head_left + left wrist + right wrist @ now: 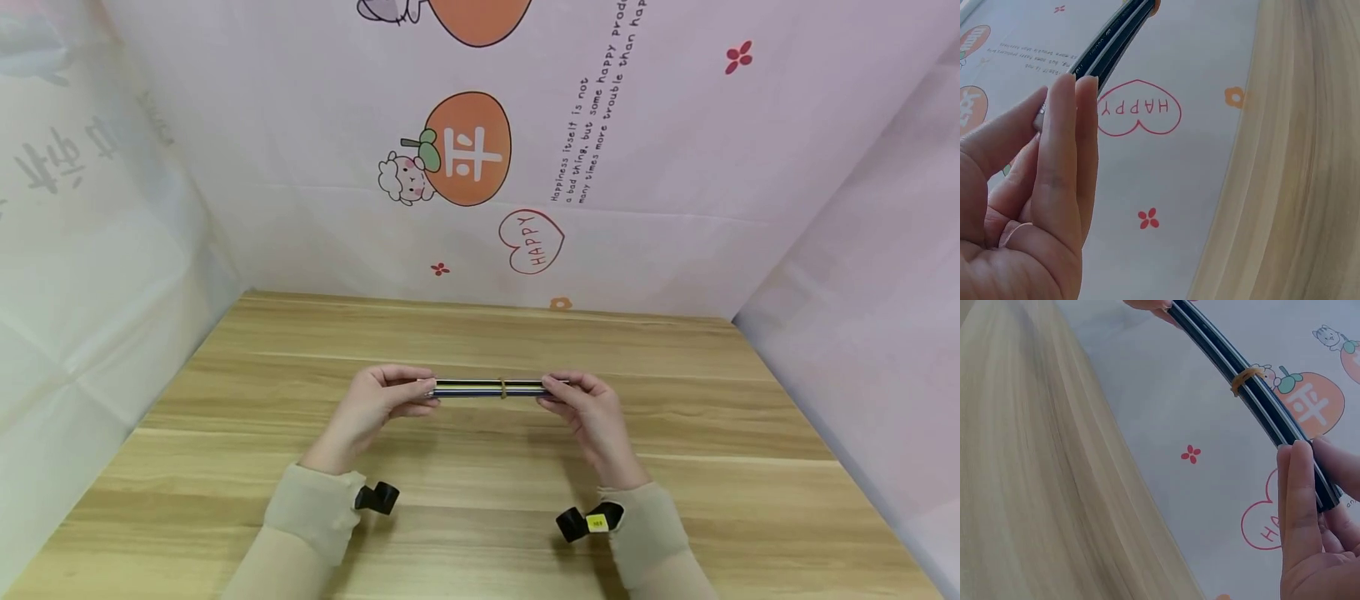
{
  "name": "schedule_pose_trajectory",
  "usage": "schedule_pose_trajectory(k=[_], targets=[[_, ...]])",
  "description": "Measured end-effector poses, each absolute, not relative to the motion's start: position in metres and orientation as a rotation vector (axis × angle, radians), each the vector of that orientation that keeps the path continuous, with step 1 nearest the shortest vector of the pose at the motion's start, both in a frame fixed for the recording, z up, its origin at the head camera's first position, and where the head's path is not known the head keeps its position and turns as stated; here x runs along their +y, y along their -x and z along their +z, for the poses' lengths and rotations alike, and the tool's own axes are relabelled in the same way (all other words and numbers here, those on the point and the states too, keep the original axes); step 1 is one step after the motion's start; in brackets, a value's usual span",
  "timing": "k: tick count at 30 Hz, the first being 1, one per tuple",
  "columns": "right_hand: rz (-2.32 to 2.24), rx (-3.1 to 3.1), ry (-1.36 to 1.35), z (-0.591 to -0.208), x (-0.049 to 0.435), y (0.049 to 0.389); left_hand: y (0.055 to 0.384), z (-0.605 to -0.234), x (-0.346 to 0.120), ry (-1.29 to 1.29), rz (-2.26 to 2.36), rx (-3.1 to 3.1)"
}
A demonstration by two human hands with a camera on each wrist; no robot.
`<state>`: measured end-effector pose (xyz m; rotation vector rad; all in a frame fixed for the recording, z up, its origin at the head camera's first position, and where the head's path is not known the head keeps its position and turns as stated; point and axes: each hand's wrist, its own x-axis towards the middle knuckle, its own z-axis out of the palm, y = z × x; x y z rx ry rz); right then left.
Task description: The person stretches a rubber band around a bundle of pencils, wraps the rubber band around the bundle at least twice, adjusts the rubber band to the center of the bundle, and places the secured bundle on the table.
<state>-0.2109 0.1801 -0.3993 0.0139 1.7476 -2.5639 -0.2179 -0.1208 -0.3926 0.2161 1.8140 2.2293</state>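
Observation:
A bundle of dark, striped pencils (468,388) is held level above the table, with a tan rubber band (503,387) around its middle. My left hand (382,404) pinches one end between thumb and fingers. At the other end, my right hand (592,417) grips it the same way. Pale lettering shows on one pencil (1105,39) in the left wrist view. The right wrist view shows the rubber band (1244,379) wrapped around the bundle, and the dark pencil ends (1329,503) poking out past my right fingers.
Beneath both hands lies a wood-grain table (480,517). A white printed sheet (315,150) stands up along its back edge, with pale sheets at the left (82,275) and right (870,292). A black camera mount sits on each wrist, left (378,497) and right (581,523).

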Motion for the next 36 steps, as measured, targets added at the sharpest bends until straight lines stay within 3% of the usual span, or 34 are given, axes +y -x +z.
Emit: schedule_pose_trajectory(k=[12,36], targets=[[-2.37,1.855,0.107,-0.407,0.19,0.216,0.224,-0.404,-0.127,-0.127,2.151,1.916],[-2.16,1.887,0.006,-0.43,0.211,0.225,0.233,-0.428,-0.133,-0.014,1.955,1.959]])
